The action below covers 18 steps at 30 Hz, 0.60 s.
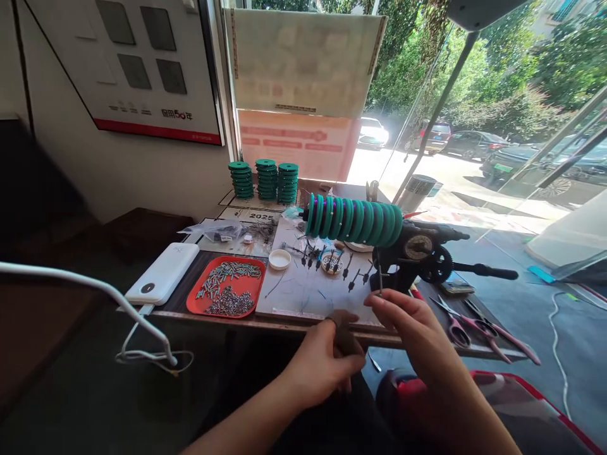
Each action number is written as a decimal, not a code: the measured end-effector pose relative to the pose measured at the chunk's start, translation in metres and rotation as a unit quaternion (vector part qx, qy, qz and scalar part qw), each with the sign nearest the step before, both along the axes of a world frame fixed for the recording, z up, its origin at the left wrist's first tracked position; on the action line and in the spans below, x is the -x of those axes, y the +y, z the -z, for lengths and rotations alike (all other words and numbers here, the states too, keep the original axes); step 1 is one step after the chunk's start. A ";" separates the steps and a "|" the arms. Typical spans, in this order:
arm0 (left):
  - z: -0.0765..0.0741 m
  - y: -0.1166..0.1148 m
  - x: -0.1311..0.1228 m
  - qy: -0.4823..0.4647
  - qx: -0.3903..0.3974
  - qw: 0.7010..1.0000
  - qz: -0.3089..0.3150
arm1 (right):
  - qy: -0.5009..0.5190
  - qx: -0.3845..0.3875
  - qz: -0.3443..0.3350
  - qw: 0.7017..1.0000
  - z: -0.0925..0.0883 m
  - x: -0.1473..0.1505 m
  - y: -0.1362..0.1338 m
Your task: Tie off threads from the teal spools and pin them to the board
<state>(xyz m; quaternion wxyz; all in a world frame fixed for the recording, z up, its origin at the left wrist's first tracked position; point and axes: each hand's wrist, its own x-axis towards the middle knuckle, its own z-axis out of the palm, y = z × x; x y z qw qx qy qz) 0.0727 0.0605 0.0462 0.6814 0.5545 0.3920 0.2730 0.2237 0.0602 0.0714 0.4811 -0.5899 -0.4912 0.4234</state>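
Note:
My left hand [320,363] is low in front of the table's front edge, its fingers curled and partly in shadow; what they hold, if anything, I cannot make out. To its right, my right hand [412,322] pinches the lower end of a thin metal rod [380,278] that stands nearly upright. Just above and behind it is a black hand-cranked winder [420,246], with a row of green spools [353,220] on its shaft. Several small black pieces with wire ends [346,268] lie on the pale work board [289,300].
A red tray [192,297] holds small metal tubes and beads. Beside it are a white power bank [164,275] and a small white dish [279,259]. Stacked green spools [267,180] stand at the back. Scissors [458,325] and pink-handled pliers [516,341] lie right.

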 end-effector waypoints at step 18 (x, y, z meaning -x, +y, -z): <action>0.025 -0.055 0.104 0.086 0.050 0.992 -0.076 | -0.496 -0.349 -0.365 0.707 -0.002 0.037 -0.017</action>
